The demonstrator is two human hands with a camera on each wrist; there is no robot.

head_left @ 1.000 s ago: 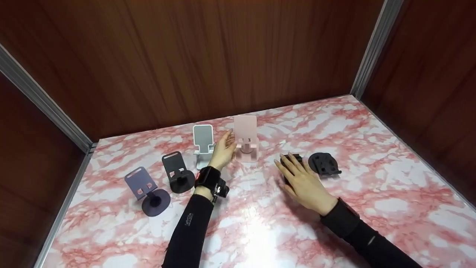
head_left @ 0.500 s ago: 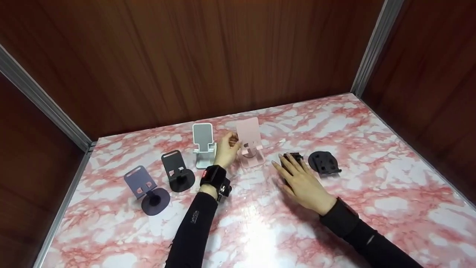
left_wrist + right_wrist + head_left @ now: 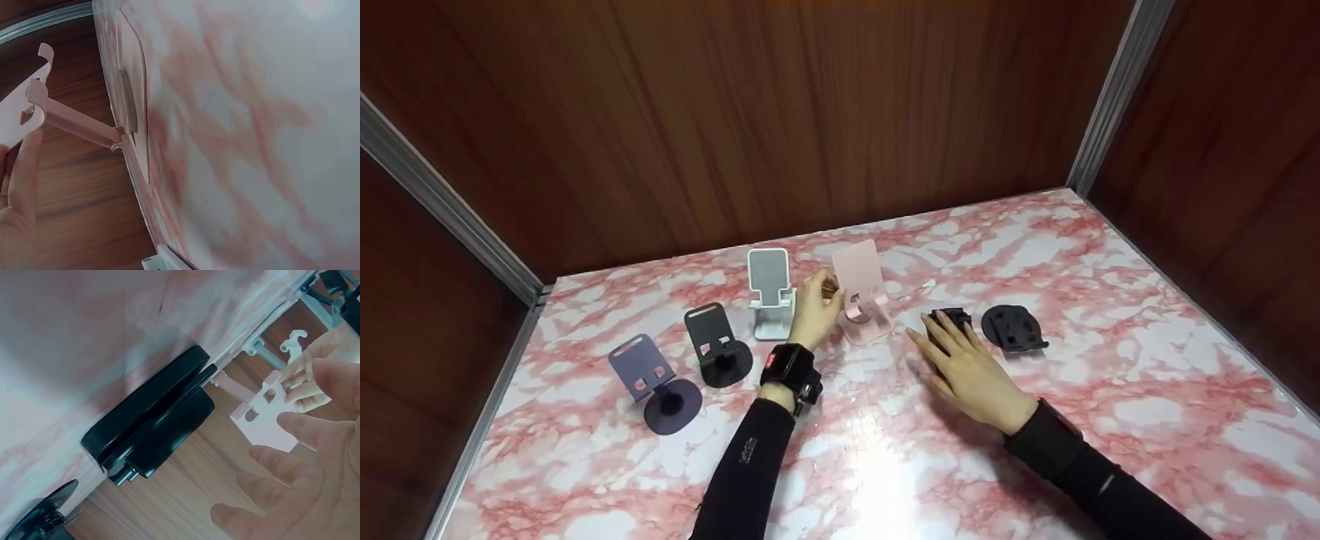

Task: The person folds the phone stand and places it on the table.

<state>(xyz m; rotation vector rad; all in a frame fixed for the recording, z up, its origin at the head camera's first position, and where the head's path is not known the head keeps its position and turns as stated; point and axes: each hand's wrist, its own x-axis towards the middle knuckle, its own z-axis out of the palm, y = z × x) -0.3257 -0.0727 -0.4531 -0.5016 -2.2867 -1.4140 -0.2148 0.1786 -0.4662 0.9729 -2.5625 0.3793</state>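
At the middle of the table stands an unfolded pink phone stand point(image 3: 858, 270), its back plate leaning and turned at an angle. My left hand point(image 3: 816, 309) pinches the plate's left edge, with the thumb at the lower lip in the left wrist view and the other fingers partly hidden behind the plate point(image 3: 17, 107). Over a folded black phone stand point(image 3: 956, 315) my right hand point(image 3: 971, 375) is spread, fingers straight. From the right wrist, that black stand point(image 3: 152, 422) lies flat beside the outstretched fingers point(image 3: 270, 461), with a gap between them.
Left of the pink stand is a white and grey phone stand point(image 3: 769, 281). Further left stand a black one point(image 3: 711, 330) and a purple one point(image 3: 643, 364), both unfolded on round bases. Another folded black stand point(image 3: 1014, 330) lies at the right. Wood-look panels point(image 3: 825, 120) enclose the marbled table point(image 3: 1110, 360).
The pink stand has turned and shifted slightly towards me, and my left hand's fingers have closed on its edge. My right hand has stayed nearly still over the folded black stand.
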